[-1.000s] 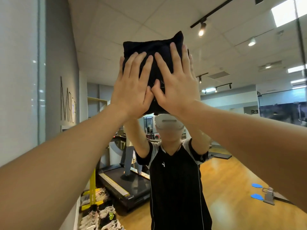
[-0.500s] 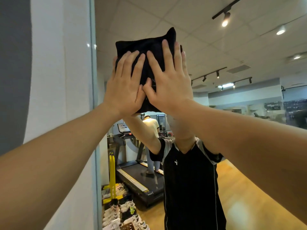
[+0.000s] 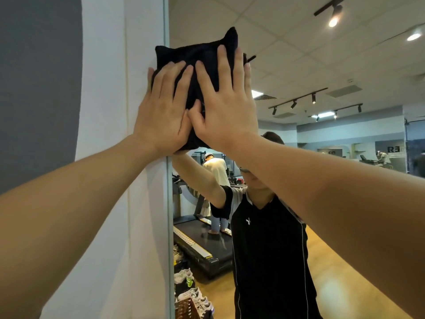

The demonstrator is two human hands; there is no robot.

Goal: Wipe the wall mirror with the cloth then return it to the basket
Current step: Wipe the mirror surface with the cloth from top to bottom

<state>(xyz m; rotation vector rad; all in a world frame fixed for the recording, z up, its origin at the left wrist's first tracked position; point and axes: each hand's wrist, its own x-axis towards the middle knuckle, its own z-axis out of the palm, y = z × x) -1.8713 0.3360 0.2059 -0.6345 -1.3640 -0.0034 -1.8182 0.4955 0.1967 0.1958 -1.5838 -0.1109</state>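
Left fingers: the left hand (image 3: 164, 109) lies flat with its fingers (image 3: 177, 77) straight and a little spread, pressing the cloth (image 3: 195, 54); the outermost finger reaches past the cloth's left side, over the wall strip.
Right fingers: the right hand (image 3: 226, 104) is also flat, fingers (image 3: 226, 65) straight and fanned upward on the cloth, thumb angled toward the left hand.
Hands together: the 2 hands sit side by side, touching near the thumbs, covering the lower half of the cloth.
Cloth: black, folded to a thick pad, 1 corner sticking up at the top right; it is pressed against the wall mirror (image 3: 299, 65) at its left edge, overlapping the edge (image 3: 166, 19) slightly.
Mirror: runs from that vertical edge to the right of the view; it reflects a ceiling with track lights, a wooden floor and a person in a black shirt with both arms raised.
Wall: a white strip (image 3: 122, 203) lies left of the mirror, with a grey panel (image 3: 39, 88) further left.
Reflected surroundings: a treadmill (image 3: 202, 247) with a person standing on it, shoes (image 3: 184, 275) on the floor near the mirror's edge, and a woven basket (image 3: 186, 307) at the bottom, partly cut off.
Obstruction: both forearms cross the lower view and hide much of the wall and reflection.
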